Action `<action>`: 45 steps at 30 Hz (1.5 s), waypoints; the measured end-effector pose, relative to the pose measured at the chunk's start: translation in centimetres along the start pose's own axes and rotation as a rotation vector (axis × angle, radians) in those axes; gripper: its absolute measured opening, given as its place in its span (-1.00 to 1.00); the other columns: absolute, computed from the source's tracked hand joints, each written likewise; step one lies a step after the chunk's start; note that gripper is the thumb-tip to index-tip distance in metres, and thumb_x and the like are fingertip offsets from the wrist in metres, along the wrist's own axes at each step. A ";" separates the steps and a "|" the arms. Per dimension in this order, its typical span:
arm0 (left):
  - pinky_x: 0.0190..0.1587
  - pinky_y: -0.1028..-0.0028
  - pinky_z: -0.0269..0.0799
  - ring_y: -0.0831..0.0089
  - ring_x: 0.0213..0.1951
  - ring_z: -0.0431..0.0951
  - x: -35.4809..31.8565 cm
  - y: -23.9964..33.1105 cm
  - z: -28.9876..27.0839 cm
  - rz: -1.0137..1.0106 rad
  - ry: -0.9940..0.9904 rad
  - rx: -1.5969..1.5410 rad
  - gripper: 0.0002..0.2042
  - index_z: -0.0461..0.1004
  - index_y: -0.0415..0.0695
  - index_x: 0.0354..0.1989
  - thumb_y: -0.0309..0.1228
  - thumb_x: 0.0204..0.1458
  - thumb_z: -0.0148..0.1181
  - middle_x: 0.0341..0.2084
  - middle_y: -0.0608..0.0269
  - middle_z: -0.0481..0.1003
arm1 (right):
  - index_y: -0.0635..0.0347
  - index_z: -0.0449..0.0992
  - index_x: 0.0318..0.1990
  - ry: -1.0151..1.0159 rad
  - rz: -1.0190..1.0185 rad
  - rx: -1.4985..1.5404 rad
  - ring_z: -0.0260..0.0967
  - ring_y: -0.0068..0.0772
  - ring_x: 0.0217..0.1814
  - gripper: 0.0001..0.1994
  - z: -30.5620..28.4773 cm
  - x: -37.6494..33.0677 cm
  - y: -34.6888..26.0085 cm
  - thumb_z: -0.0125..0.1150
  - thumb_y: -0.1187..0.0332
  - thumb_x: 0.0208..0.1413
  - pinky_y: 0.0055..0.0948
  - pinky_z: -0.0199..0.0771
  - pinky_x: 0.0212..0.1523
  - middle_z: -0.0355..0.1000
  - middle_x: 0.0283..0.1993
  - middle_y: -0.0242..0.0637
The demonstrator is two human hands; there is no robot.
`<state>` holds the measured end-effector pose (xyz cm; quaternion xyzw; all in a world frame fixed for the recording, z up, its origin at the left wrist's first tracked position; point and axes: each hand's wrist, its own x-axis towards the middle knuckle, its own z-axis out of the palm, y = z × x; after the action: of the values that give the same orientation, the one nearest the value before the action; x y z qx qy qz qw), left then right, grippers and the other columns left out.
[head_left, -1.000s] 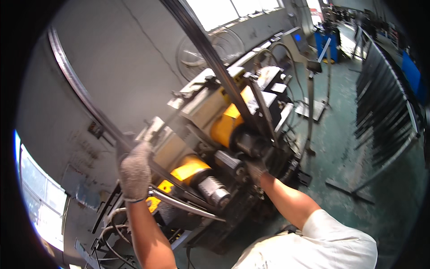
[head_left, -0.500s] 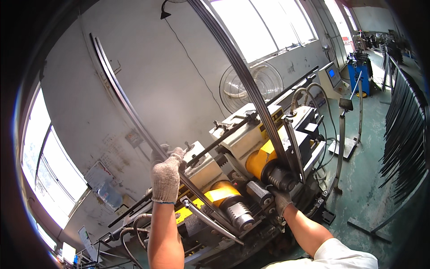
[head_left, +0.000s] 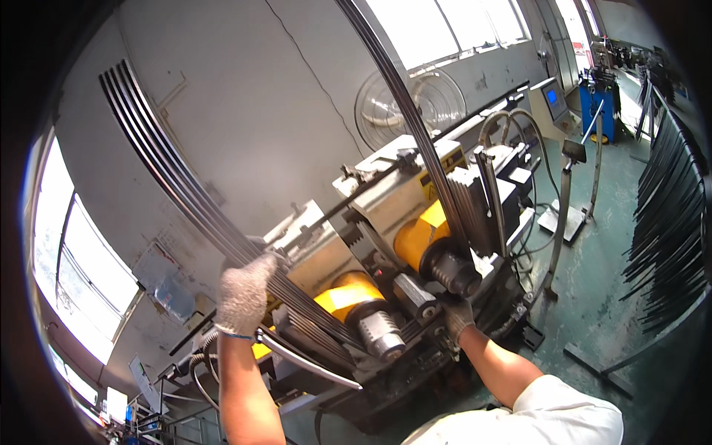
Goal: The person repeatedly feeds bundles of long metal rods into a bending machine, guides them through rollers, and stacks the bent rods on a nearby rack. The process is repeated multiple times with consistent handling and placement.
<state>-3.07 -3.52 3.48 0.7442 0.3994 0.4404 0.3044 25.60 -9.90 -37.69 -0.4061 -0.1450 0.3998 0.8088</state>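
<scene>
My left hand (head_left: 246,298), in a knitted work glove, is closed around several long, dark metal bars (head_left: 174,185). They lean up to the left, their upper ends side by side, and their lower parts run down beside the near yellow-collared cylinder (head_left: 377,330) of a machine. My right hand (head_left: 455,314), also gloved, reaches in low beside a grey metal block (head_left: 414,297) between the two cylinders; its fingers are hidden. A second set of long bars (head_left: 404,104) stands tilted at the far yellow-collared cylinder (head_left: 454,274), with no hand on it.
The pale machine body (head_left: 311,241) fills the middle. A curved metal tube (head_left: 311,365) juts out below my left hand. Behind are a large round fan (head_left: 408,111) and a control panel (head_left: 553,111). At right, a rack holds many dark strips (head_left: 664,208).
My left hand has moved left and slightly down with the bars. Their upper ends have swung left and now show spread side by side. My right hand stays by the block; the view has shifted slightly.
</scene>
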 end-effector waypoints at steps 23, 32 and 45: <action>0.03 0.37 0.80 0.35 -0.08 0.83 -0.3 0.1 0.7 0.244 -0.060 0.392 -0.74 0.66 -0.24 0.15 -0.39 0.40 0.30 -0.14 0.12 0.79 | 0.23 0.63 0.20 0.002 0.104 0.111 0.67 -0.35 -0.06 -0.63 0.1 -0.1 -3.2 0.50 0.39 0.29 -0.29 0.72 -0.15 0.65 0.09 -0.26; 0.06 0.34 0.79 0.22 -0.06 0.84 -1.7 1.5 -1.9 0.781 -0.078 1.338 -0.75 0.71 -0.06 0.11 -0.44 0.34 0.20 -0.02 0.18 0.79 | 0.17 0.73 -0.02 -0.088 0.205 0.003 0.66 -0.35 -0.21 -0.77 -1.0 0.9 0.5 0.32 0.28 0.29 -0.32 0.68 -0.24 0.68 -0.17 -0.32; 0.01 0.21 0.73 0.33 -0.11 0.75 -31.6 5.4 -2.6 0.118 0.424 -0.364 -0.81 0.58 -0.25 0.02 -0.65 0.27 0.34 -0.17 0.17 0.69 | 0.30 0.63 0.29 -0.112 0.160 -0.081 0.62 -0.25 0.10 -0.54 -8.4 -14.1 -2.8 0.40 0.13 0.44 -0.23 0.69 0.17 0.64 0.25 -0.25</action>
<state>-12.90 -33.24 -4.10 0.5904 0.3244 0.6678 0.3166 22.81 -26.23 -39.54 -0.4258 -0.1729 0.4791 0.7478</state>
